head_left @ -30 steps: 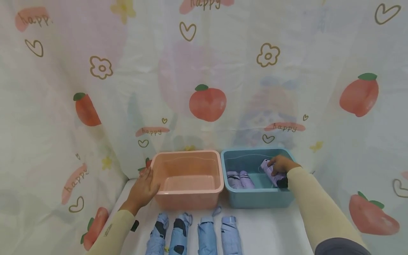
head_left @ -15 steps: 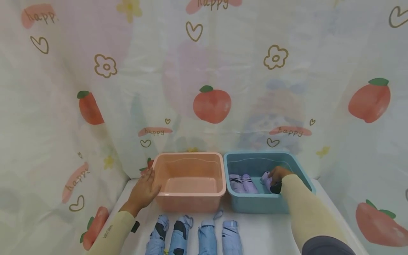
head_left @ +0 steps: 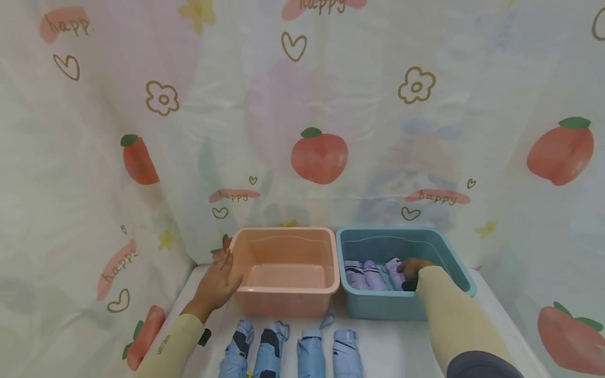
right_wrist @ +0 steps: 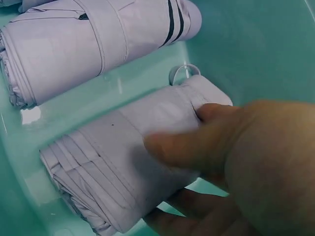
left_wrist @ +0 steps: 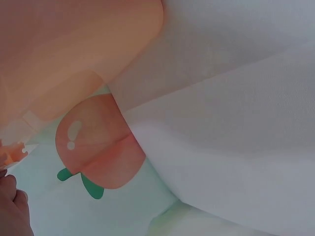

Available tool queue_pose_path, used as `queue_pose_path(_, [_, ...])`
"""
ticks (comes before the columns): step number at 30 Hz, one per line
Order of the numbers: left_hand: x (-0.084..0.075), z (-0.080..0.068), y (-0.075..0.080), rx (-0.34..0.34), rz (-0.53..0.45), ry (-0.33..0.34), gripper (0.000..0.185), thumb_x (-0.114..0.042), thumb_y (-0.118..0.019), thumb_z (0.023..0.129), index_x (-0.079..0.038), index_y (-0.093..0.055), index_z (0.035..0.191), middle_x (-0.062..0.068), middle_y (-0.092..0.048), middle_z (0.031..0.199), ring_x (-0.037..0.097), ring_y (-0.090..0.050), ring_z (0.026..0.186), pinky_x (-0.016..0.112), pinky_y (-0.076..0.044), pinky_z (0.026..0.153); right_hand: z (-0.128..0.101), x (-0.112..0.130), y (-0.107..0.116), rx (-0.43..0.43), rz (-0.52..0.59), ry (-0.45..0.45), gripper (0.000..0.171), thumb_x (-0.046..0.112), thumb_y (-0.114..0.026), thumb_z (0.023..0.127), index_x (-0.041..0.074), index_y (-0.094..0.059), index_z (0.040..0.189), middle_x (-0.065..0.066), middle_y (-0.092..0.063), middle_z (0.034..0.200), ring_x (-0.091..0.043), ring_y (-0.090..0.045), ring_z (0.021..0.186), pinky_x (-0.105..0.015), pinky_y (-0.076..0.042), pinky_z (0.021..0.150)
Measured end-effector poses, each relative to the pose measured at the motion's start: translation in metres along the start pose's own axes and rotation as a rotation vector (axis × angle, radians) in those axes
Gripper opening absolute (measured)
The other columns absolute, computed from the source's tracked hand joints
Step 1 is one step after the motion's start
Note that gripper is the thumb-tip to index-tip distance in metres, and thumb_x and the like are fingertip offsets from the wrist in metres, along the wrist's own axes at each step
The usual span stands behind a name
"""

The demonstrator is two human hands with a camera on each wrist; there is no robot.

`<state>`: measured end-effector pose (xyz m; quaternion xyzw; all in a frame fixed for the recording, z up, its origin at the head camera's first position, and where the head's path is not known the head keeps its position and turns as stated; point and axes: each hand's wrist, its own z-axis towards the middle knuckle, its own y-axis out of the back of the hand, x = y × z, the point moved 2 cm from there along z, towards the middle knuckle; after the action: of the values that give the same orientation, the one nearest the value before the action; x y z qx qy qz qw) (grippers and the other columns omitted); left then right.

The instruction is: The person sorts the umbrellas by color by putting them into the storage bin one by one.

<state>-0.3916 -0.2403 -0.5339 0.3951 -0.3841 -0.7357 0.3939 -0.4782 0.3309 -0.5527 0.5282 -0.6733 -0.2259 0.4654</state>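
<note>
My right hand [head_left: 410, 266] is down inside the blue bin [head_left: 454, 273] and grips a folded lilac umbrella [head_left: 393, 270]. In the right wrist view the thumb and fingers of that hand [right_wrist: 162, 182] curl round the umbrella [right_wrist: 93, 172], which lies on the bin's floor. Two more lilac umbrellas [head_left: 360, 274] lie beside it at the left; one of them [right_wrist: 83, 44] shows in the right wrist view. My left hand [head_left: 217, 283] rests with straight fingers against the left wall of the pink bin [head_left: 283, 247], which has nothing in it. The left wrist view shows that bin's wall [left_wrist: 64, 49].
Several folded light-blue umbrellas [head_left: 309, 352] lie in a row on the white table [head_left: 392, 341] in front of the bins. A curtain printed with peaches [head_left: 319, 155] hangs close behind and at both sides.
My right hand has lowered the lilac umbrella from above the blue bin down to its floor, beside the other two. The left hand has stayed on the pink bin.
</note>
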Motion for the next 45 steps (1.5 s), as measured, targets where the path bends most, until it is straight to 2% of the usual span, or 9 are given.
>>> queue_pose_path(4, [-0.001, 0.001, 0.001, 0.004, 0.003, -0.005, 0.07, -0.034, -0.055, 0.095, 0.012, -0.035, 0.144, 0.025, -0.032, 0.151, 0.039, -0.03, 0.139, 0.054, -0.027, 0.11, -0.006, 0.004, -0.002, 0.11, -0.036, 0.01, 0.064, 0.019, -0.066, 0.09, -0.013, -0.04, 0.14, -0.036, -0.037, 0.142, -0.055, -0.026, 0.134, -0.063, -0.021, 0.107])
queue_pose_path(9, [-0.004, 0.0, 0.0, 0.025, -0.009, 0.009, 0.072, -0.037, -0.055, 0.095, 0.01, -0.034, 0.145, 0.023, -0.031, 0.153, 0.037, -0.029, 0.14, 0.052, -0.025, 0.111, -0.018, 0.012, -0.004, 0.164, 0.05, -0.019, 0.069, 0.021, -0.066, 0.091, -0.012, -0.035, 0.143, -0.038, -0.026, 0.147, -0.055, -0.019, 0.136, -0.064, -0.017, 0.109])
queue_pose_path(14, [-0.005, -0.003, 0.0, 0.014, -0.011, 0.008, 0.072, -0.037, -0.055, 0.095, 0.011, -0.034, 0.145, 0.023, -0.032, 0.152, 0.036, -0.029, 0.14, 0.052, -0.025, 0.111, -0.023, 0.021, -0.006, 0.182, 0.045, 0.041, 0.064, 0.02, -0.063, 0.092, -0.014, -0.038, 0.141, -0.037, -0.029, 0.146, -0.055, -0.021, 0.135, -0.062, -0.022, 0.108])
queue_pose_path(20, [-0.008, -0.004, 0.001, 0.024, -0.014, 0.007, 0.072, -0.038, -0.053, 0.096, 0.011, -0.033, 0.145, 0.023, -0.03, 0.153, 0.037, -0.028, 0.14, 0.053, -0.025, 0.111, -0.022, 0.014, -0.008, 0.194, 0.077, 0.018, 0.063, 0.023, -0.063, 0.093, -0.013, -0.04, 0.14, -0.036, -0.032, 0.145, -0.054, -0.026, 0.134, -0.062, -0.022, 0.108])
queue_pose_path(27, [-0.009, 0.002, 0.003, 0.042, -0.021, 0.006, 0.071, -0.033, -0.055, 0.096, 0.011, -0.031, 0.146, 0.024, -0.028, 0.154, 0.038, -0.026, 0.141, 0.053, -0.024, 0.111, -0.043, 0.013, 0.026, 0.177, 0.115, 0.024, 0.062, 0.026, -0.058, 0.096, -0.014, -0.039, 0.14, -0.036, -0.044, 0.136, -0.053, -0.038, 0.128, -0.059, -0.034, 0.102])
queue_pose_path(31, [-0.008, 0.005, 0.003, 0.04, -0.011, 0.009, 0.071, -0.034, -0.054, 0.096, 0.011, -0.031, 0.146, 0.024, -0.029, 0.153, 0.04, -0.027, 0.141, 0.054, -0.026, 0.11, -0.058, 0.01, 0.052, 0.142, 0.147, 0.077, 0.068, 0.032, -0.061, 0.095, -0.016, -0.04, 0.138, -0.037, -0.043, 0.135, -0.051, -0.045, 0.122, -0.053, -0.046, 0.093])
queue_pose_path(36, [-0.005, 0.005, 0.002, 0.054, -0.003, 0.028, 0.072, -0.036, -0.053, 0.096, 0.012, -0.031, 0.146, 0.024, -0.029, 0.153, 0.039, -0.027, 0.141, 0.052, -0.025, 0.111, -0.077, 0.01, 0.068, 0.077, 0.155, 0.038, 0.071, 0.036, -0.064, 0.093, -0.011, -0.04, 0.141, -0.038, -0.034, 0.142, -0.053, -0.048, 0.118, -0.052, -0.052, 0.083])
queue_pose_path(40, [-0.004, 0.002, 0.002, 0.048, -0.007, 0.041, 0.072, -0.035, -0.054, 0.095, 0.012, -0.033, 0.145, 0.024, -0.03, 0.153, 0.04, -0.028, 0.14, 0.053, -0.027, 0.11, -0.091, 0.013, 0.071, -0.029, -0.007, 0.082, 0.063, 0.031, -0.062, 0.095, -0.013, -0.045, 0.137, -0.038, -0.037, 0.14, -0.055, -0.04, 0.124, -0.058, -0.045, 0.091])
queue_pose_path(45, [-0.005, -0.002, 0.005, 0.048, -0.014, 0.033, 0.072, -0.034, -0.055, 0.095, 0.014, -0.032, 0.144, 0.025, -0.03, 0.152, 0.041, -0.028, 0.139, 0.055, -0.027, 0.109, -0.107, 0.005, 0.064, -0.247, -0.181, 0.153, 0.073, 0.046, -0.051, 0.099, -0.014, -0.04, 0.139, -0.038, -0.041, 0.138, -0.056, -0.036, 0.126, -0.065, -0.033, 0.099])
